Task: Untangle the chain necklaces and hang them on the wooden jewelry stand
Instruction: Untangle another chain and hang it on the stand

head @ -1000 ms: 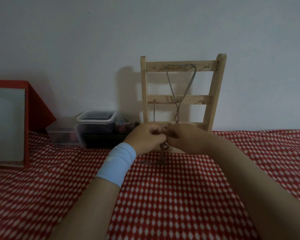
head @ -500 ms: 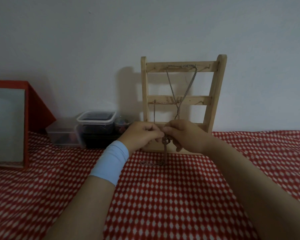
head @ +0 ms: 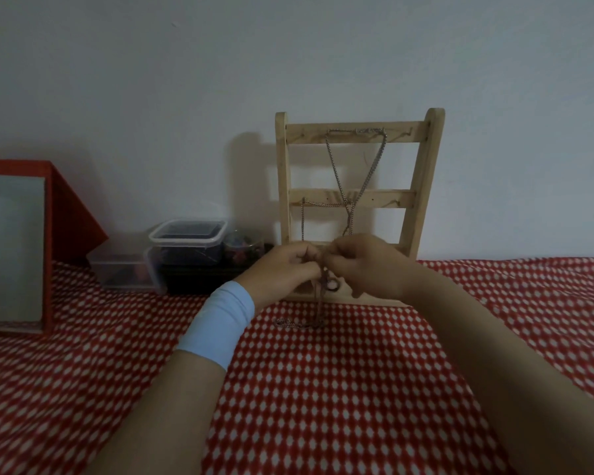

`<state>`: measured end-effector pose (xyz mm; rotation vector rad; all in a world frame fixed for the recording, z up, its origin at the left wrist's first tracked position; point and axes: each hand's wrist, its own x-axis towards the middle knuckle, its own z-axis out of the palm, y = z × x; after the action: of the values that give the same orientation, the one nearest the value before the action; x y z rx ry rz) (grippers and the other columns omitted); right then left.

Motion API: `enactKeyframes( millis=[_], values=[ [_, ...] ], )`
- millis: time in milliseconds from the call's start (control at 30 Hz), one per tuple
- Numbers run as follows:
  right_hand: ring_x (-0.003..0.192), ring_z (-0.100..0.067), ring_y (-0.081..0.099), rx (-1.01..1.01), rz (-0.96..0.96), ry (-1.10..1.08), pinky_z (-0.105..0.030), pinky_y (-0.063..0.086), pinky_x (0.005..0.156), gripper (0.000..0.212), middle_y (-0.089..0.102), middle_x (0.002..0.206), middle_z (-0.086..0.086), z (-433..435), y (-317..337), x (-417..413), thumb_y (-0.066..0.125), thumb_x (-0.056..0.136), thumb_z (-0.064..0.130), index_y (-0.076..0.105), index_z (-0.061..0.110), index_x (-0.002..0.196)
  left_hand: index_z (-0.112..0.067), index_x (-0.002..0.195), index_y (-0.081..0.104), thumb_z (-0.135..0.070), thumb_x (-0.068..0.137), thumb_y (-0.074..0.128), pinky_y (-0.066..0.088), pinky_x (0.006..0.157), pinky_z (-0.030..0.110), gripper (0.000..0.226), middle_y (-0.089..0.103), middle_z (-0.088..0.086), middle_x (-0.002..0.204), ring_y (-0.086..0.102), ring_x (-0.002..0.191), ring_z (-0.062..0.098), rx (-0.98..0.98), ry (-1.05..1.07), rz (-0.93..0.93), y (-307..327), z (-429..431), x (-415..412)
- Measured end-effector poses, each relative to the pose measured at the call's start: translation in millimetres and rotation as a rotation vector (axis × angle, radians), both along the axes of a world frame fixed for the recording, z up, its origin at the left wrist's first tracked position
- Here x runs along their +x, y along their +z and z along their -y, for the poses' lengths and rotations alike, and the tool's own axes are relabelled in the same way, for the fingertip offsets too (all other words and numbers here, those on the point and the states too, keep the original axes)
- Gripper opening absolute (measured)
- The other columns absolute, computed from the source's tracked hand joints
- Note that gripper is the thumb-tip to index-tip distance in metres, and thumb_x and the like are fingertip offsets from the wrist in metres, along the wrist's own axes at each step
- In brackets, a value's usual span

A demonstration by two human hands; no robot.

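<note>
left hand (head: 282,269) and right hand (head: 364,265) pinch tangled chain (head: 323,286), seemingly | tail trails below grip; wooden jewelry stand (head: 354,200) just behind | risk: tugging tightens knot, drags hung chains off pegs

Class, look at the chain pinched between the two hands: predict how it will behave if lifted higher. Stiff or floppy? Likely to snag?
Probably floppy: below the left hand and right hand the chain hangs straight down, its tail lying slack on the cloth. Likely to snag: a small loop shows beside the strand.
</note>
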<state>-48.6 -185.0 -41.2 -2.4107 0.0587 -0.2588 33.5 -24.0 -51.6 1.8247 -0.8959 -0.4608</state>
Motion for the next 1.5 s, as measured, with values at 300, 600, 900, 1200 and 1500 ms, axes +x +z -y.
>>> enactKeyframes(
  millis=[300, 600, 900, 1200, 1500],
  values=[
    [0.071, -0.017, 0.059, 0.452, -0.13, 0.075, -0.035, 0.059, 0.079, 0.034, 0.062, 0.076, -0.001, 5.7, -6.8, -3.8, 0.048, 0.106, 0.032, 0.07, 0.006, 0.102, -0.022, 0.094, 0.07, -0.018, 0.086, 0.072, 0.05, 0.071, 0.017, 0.009, 0.07, -0.013, 0.071, 0.066, 0.07, 0.0, 0.18, -0.103, 0.107, 12.2, -20.7, 10.8],
    [0.07, -0.016, 0.052, 0.366, -0.084, 0.086, -0.033, 0.051, 0.079, 0.031, 0.053, 0.076, -0.004, 5.6, -8.9, -2.4, 0.053, 0.105, 0.03, 0.071, 0.009, 0.092, -0.031, 0.089, 0.077, -0.042, 0.084, 0.071, 0.056, 0.081, 0.027, 0.013, 0.075, -0.005, 0.076, 0.071, 0.076, 0.006, 0.133, 0.068, 0.181, 8.7, -9.6, 7.0],
    [0.065, -0.011, 0.056, 0.138, -0.114, 0.087, -0.03, 0.05, 0.071, 0.033, 0.063, 0.073, -0.006, 7.3, -10.7, -0.6, 0.056, 0.102, 0.038, 0.072, 0.011, 0.092, -0.018, 0.068, 0.07, -0.014, 0.084, 0.069, 0.046, 0.067, 0.025, 0.017, 0.064, -0.007, 0.064, 0.058, 0.068, 0.014, -0.028, 0.134, 0.024, -4.7, -1.2, 5.7],
    [0.07, 0.009, 0.063, -0.073, -0.262, 0.072, -0.015, 0.046, 0.071, 0.013, 0.073, 0.075, 0.018, 16.9, -6.7, -3.9, 0.069, 0.091, 0.035, 0.076, 0.031, 0.08, -0.025, 0.058, 0.064, -0.017, 0.087, 0.06, 0.042, 0.077, 0.028, 0.031, 0.061, -0.008, 0.069, 0.056, 0.08, 0.013, 0.036, 0.078, -0.085, -26.5, 13.2, -3.9],
    [0.079, -0.01, 0.062, -0.263, -0.009, -0.066, -0.028, 0.053, 0.071, 0.016, 0.068, 0.089, 0.005, 8.2, -18.2, 1.0, 0.062, 0.095, 0.033, 0.07, 0.02, 0.091, -0.025, 0.062, 0.064, -0.021, 0.09, 0.058, 0.04, 0.067, 0.022, 0.029, 0.063, -0.009, 0.073, 0.058, 0.076, 0.007, 0.086, 0.101, -0.072, -25.5, 15.1, -4.5]
  ],
)
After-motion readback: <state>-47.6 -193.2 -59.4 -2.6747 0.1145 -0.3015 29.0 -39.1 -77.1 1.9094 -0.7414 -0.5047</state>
